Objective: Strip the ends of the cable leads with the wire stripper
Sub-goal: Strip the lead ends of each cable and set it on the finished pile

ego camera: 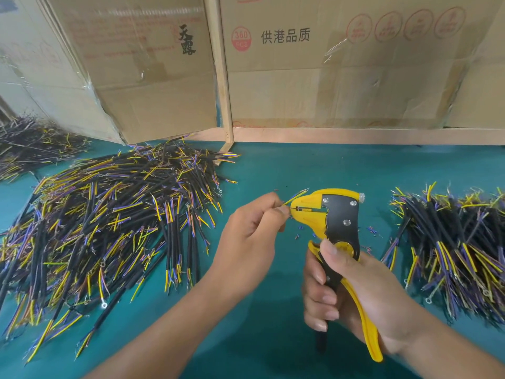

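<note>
Just right of centre in the frame, the right hand (352, 294) wraps its fingers round the handles of a yellow and black wire stripper (334, 222), thumb pressed up near the yellow pivot disc. The tool stands nearly upright, its yellow head pointing left. The left hand (251, 228), at centre frame, pinches a cable lead (296, 197) between thumb and fingertips right at the stripper's mouth; a dark wire end sits in the slot of the head, while a yellow strand angles up and right over the top of it. How far the handles are squeezed together I cannot tell.

Both hands hover above a green table (273, 173). Tiny bits of cut insulation (371, 231) lie scattered on it under and just right of the tool. A big heap of black cables with yellow, blue and purple leads (109, 214) sprawls across the left half of the frame, and another pile (459, 250) sits at the right edge. A third, darker pile (30, 143) lies at the far left. Cardboard boxes (355, 67) with printed characters stand along the back behind a pale wooden frame (222, 77).
</note>
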A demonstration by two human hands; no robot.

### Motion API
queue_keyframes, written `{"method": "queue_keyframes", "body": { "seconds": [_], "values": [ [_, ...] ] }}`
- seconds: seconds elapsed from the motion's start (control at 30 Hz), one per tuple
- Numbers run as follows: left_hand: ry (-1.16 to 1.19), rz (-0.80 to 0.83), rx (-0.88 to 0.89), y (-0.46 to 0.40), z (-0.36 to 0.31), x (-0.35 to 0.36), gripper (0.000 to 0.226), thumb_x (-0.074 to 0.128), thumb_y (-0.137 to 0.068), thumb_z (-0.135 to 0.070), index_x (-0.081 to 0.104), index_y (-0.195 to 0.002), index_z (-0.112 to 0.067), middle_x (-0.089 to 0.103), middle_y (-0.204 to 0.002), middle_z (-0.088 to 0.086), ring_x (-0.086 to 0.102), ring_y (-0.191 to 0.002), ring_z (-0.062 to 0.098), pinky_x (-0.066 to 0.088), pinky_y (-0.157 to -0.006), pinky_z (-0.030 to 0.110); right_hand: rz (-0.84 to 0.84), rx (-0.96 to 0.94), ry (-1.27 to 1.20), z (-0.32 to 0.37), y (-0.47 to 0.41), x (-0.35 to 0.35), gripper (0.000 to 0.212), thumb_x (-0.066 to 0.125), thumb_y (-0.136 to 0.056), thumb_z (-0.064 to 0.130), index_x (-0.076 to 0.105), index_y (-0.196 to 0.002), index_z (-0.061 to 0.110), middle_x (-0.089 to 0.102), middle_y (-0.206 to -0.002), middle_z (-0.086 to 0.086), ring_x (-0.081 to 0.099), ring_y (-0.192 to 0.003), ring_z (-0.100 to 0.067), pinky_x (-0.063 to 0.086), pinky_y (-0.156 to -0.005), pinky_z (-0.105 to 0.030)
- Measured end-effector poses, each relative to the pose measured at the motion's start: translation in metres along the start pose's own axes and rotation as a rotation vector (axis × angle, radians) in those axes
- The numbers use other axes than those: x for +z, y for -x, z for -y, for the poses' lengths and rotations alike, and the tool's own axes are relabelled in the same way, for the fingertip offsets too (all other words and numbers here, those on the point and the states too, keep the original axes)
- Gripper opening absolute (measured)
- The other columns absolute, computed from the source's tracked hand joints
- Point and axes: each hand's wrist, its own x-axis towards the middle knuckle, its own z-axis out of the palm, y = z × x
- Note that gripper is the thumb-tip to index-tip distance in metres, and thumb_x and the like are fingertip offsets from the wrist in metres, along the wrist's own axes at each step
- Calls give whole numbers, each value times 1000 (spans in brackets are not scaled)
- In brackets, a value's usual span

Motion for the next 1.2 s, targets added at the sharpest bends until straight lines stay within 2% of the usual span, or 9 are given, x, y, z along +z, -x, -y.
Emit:
{"method": "queue_keyframes", "body": {
  "seconds": [0.2,0.43,0.53,0.63,0.73,0.83,0.97,1.1,1.2],
  "values": [
    [-1,-8,-2,-1,4,-2,35,41,-84,-43,41,-64,-14,31,-60,-7,28,-58,9,22,-51,24,-153,23,41,8,2,4,65,89,-58,61,47,-64,12,27,-50,-3,25,-34,-12,32,-41,-21],
    [114,-73,-18,-5,4,-4,44,55,-89,-24,32,-51,-26,22,-53,-14,18,-51,5,18,-45,17,-103,28,25,10,4,7,64,88,-58,62,48,-65,12,29,-51,-2,26,-35,-11,32,-40,-20],
    [95,-69,20,-6,3,-5,43,59,-85,-26,33,-51,-27,22,-52,-15,18,-50,3,18,-45,15,-76,25,39,10,4,7,62,87,-61,61,49,-67,12,30,-51,-2,26,-36,-11,33,-40,-20],
    [180,-281,-83,-19,8,-28,36,57,-79,-20,39,-49,-27,25,-53,-13,19,-53,7,18,-50,27,-100,-42,-36,18,6,-1,59,89,-63,56,49,-65,13,31,-50,1,27,-34,-10,33,-38,-19],
    [368,-511,-136,-35,16,-67,35,56,-77,-19,38,-48,-26,23,-51,-11,15,-52,10,12,-46,25,-188,-158,-37,38,9,-10,60,88,-64,56,46,-65,14,29,-51,2,27,-34,-9,32,-37,-21],
    [285,-422,-84,-31,13,-63,39,61,-73,-28,31,-48,-26,22,-52,-8,15,-53,11,13,-45,27,-158,-132,-16,34,6,-10,59,88,-65,54,51,-71,9,33,-57,-5,35,-42,-18,41,-43,-33],
    [233,-270,-63,-23,9,-43,39,60,-69,-34,27,-51,-26,19,-55,-6,14,-56,11,12,-49,28,-74,-47,20,15,2,-6,54,90,-67,46,64,-85,3,45,-69,-15,47,-60,-30,51,-64,-42],
    [237,-207,-56,-22,7,-39,39,51,-76,-12,30,-46,-28,20,-54,-13,15,-53,7,17,-47,19,-28,-14,43,9,0,-7,51,86,-73,44,64,-89,2,47,-71,-16,49,-62,-31,51,-67,-45],
    [249,-154,-41,-20,4,-37,29,47,-76,-6,45,-55,-26,31,-55,-12,26,-50,2,27,-48,11,-20,-4,39,6,-2,-10,46,82,-78,42,63,-91,1,47,-72,-16,49,-63,-31,51,-69,-46]
  ]
}}
